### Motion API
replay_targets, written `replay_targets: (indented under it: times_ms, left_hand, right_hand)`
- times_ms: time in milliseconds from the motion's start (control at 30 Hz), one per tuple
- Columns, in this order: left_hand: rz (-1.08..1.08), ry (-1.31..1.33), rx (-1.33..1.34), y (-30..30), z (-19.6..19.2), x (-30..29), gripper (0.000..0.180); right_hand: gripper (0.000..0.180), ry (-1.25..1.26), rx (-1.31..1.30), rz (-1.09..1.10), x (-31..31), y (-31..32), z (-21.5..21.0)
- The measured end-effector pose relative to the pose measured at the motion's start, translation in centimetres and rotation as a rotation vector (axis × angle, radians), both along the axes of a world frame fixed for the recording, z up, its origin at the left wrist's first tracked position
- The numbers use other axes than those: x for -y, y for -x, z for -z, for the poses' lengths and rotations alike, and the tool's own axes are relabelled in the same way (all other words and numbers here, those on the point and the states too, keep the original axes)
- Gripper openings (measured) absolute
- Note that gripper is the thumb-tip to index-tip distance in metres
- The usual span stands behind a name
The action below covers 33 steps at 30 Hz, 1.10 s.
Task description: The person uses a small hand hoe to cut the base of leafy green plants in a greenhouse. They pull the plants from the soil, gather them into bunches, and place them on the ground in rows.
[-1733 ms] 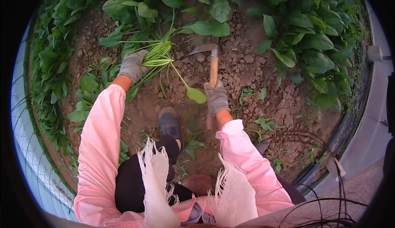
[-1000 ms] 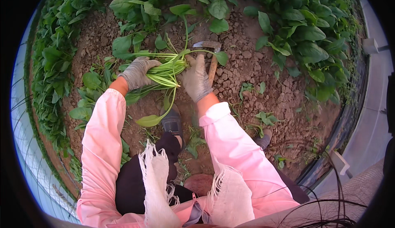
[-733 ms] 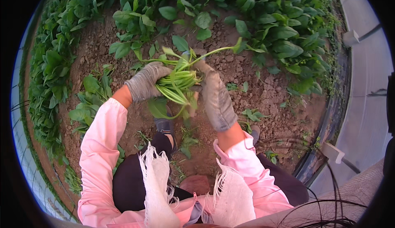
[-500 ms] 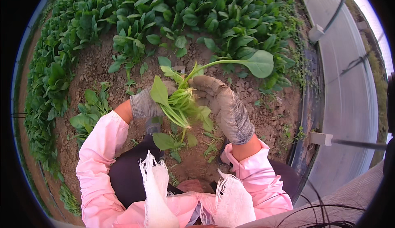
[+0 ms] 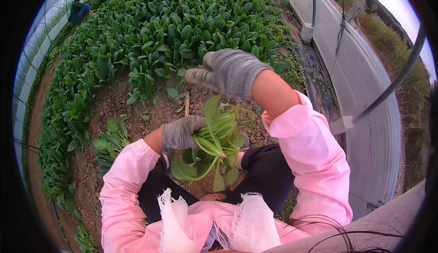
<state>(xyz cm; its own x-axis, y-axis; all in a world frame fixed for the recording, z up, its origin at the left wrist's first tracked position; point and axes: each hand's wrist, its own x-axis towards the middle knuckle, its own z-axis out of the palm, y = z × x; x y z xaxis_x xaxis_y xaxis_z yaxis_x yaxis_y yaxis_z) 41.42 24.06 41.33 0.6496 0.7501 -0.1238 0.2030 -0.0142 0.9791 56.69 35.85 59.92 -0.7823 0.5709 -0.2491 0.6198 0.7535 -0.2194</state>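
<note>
My left hand [image 5: 185,132], in a grey knit glove, is closed around a bunch of spinach [image 5: 214,136]. The pale stems and cut base face me and to the right, and leaves hang below over my lap. My right hand [image 5: 228,73], gloved too, is raised above and beyond the bunch, clear of it. Its thumb and fingers point left, apart and slightly blurred, with nothing seen between them. Just beyond my left hand a thin tan stick [image 5: 186,104] stands against the soil; its lower end is hidden.
Dense spinach plants [image 5: 182,29] fill the bed ahead and to the left. A loose pile of spinach [image 5: 112,141] lies on the bare soil [image 5: 109,98] at my left. Plastic sheeting [image 5: 365,102] with poles runs along the right. Far left, another person [image 5: 80,11] crouches by the bed.
My right hand has left the bunch and risen up and away. My left hand keeps the spinach, which is now lower and further right. The view has tilted up, showing more of the bed.
</note>
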Motion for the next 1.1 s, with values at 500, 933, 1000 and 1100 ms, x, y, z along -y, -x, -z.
replay_targets:
  times_ms: [500, 933, 1000, 1100]
  left_hand:
    - [-0.433, 0.103, 0.180, -0.3, 0.6, 3.0, 0.051]
    - [-0.365, 0.004, -0.071, 1.0, 0.6, 0.1, 0.065]
    - [-0.321, 0.008, -0.113, 1.4, 1.3, -0.3, 0.070]
    - [-0.312, 0.046, -0.116, 1.5, 0.4, -0.2, 0.055]
  right_hand:
    - [0.060, -0.328, -1.100, -0.225, 2.8, -7.4, 12.1]
    - [0.019, -0.545, -0.473, 0.268, -4.7, -9.0, 11.9]
    - [0.032, -0.403, -0.353, 0.343, -5.4, -10.4, 11.7]
    - [0.041, -0.053, -0.670, 0.253, -5.5, -10.2, 13.4]
